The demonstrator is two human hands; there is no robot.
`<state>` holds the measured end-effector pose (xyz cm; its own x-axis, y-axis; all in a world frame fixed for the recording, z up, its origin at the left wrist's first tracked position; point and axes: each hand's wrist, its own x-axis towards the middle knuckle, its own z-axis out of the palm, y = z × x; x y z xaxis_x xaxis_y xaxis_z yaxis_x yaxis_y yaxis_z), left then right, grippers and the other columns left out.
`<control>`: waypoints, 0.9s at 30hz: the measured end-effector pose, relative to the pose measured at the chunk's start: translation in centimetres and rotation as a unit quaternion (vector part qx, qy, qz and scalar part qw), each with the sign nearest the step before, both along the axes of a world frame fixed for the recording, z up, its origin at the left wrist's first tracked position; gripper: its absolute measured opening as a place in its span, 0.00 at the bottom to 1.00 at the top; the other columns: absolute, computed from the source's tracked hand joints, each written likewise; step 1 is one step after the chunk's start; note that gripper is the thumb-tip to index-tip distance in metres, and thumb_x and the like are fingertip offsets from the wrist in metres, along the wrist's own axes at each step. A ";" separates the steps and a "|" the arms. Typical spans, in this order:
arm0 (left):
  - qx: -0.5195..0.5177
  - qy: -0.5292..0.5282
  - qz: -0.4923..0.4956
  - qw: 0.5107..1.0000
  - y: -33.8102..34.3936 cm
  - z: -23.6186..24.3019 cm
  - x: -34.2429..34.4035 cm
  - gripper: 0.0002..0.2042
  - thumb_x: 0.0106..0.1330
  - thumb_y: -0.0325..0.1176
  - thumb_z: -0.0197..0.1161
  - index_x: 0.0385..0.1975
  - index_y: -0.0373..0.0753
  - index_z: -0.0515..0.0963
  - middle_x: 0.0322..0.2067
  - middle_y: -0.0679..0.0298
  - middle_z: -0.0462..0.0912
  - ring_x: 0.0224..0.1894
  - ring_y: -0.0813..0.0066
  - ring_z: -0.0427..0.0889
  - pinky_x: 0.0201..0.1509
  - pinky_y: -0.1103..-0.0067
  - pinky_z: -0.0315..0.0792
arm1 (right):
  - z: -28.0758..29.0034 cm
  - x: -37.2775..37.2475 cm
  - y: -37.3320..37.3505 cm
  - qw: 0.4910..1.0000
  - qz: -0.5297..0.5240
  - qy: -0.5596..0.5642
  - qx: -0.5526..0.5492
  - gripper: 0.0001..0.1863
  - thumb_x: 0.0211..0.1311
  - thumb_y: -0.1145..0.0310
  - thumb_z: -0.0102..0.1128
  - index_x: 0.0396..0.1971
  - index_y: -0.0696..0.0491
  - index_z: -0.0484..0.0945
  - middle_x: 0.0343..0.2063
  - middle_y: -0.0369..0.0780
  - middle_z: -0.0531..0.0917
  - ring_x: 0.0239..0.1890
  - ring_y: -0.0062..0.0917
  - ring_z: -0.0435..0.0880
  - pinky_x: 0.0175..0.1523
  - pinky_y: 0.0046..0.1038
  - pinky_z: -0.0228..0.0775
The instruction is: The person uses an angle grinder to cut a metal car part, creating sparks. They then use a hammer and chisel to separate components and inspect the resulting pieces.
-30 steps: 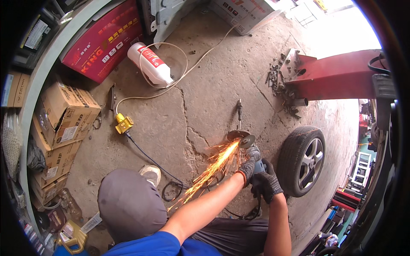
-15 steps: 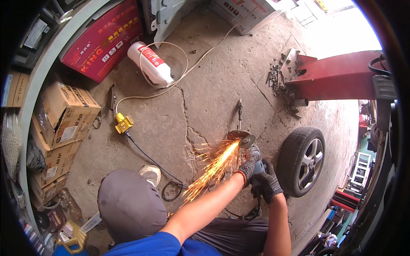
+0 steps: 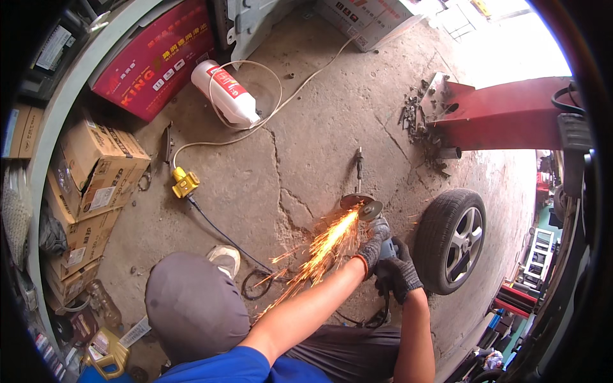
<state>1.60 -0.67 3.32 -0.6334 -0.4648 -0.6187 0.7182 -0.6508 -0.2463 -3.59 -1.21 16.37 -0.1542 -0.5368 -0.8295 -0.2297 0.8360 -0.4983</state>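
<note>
My left hand (image 3: pixel 371 246), in a dark grey glove, is wrapped round the front of an angle grinder (image 3: pixel 386 249). Behind it my right hand (image 3: pixel 400 276), gloved alike, grips the grinder's rear body, where a black cord hangs down. The grinder's round disc (image 3: pixel 370 211) meets a metal part with a round plate (image 3: pixel 355 202) and a thin rod (image 3: pixel 359 171) pointing away from me. Bright orange sparks (image 3: pixel 329 246) spray from the contact towards my left forearm and knee. What supports the metal part is hidden.
Right of the grinder lies a wheel with tyre (image 3: pixel 429 242). Beyond it a red steel beam (image 3: pixel 504 115) has loose bolts at its end. A yellow socket (image 3: pixel 186 183) with a cord, a white bottle (image 3: pixel 225 96) and cardboard boxes (image 3: pixel 96 182) are to the left. Cracks cross the concrete floor (image 3: pixel 236 179).
The spray of sparks has shifted shape, with some streaks now reaching lower by my left forearm and a few flying right towards the tyre. Both hands and the grinder have hardly moved.
</note>
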 end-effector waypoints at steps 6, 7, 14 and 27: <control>0.003 0.007 0.005 1.000 0.0 -0.5 -0.2 0.20 0.68 0.55 0.54 0.45 0.45 0.76 0.35 0.63 0.83 0.34 0.68 0.83 0.42 0.71 0.78 | -0.3 0.5 0.4 0.998 0.038 0.030 -0.037 0.43 0.48 0.74 0.57 0.68 0.43 0.52 0.38 0.53 0.77 0.18 0.40 0.79 0.17 0.37 0.75; 0.000 0.007 0.006 1.000 0.0 -0.5 -0.2 0.20 0.68 0.55 0.54 0.45 0.45 0.76 0.35 0.63 0.83 0.34 0.68 0.83 0.42 0.71 0.78 | -0.5 0.4 0.4 0.998 0.035 0.025 -0.040 0.43 0.48 0.74 0.57 0.68 0.43 0.53 0.39 0.53 0.77 0.19 0.40 0.79 0.17 0.37 0.75; -0.003 0.000 0.032 0.999 0.0 0.5 0.3 0.16 0.66 0.51 0.58 0.39 0.45 0.77 0.31 0.63 0.83 0.31 0.68 0.83 0.37 0.71 0.80 | -0.5 0.2 0.5 0.998 0.030 0.023 -0.040 0.43 0.49 0.74 0.57 0.68 0.43 0.53 0.38 0.53 0.77 0.19 0.40 0.79 0.18 0.37 0.75; -0.006 0.008 0.016 1.000 0.1 0.1 0.3 0.20 0.66 0.54 0.57 0.44 0.44 0.76 0.33 0.63 0.83 0.32 0.69 0.83 0.39 0.72 0.79 | 0.5 0.7 0.0 1.000 -0.002 -0.002 -0.009 0.45 0.49 0.77 0.63 0.69 0.46 0.53 0.56 0.50 0.69 0.36 0.46 0.81 0.24 0.40 0.80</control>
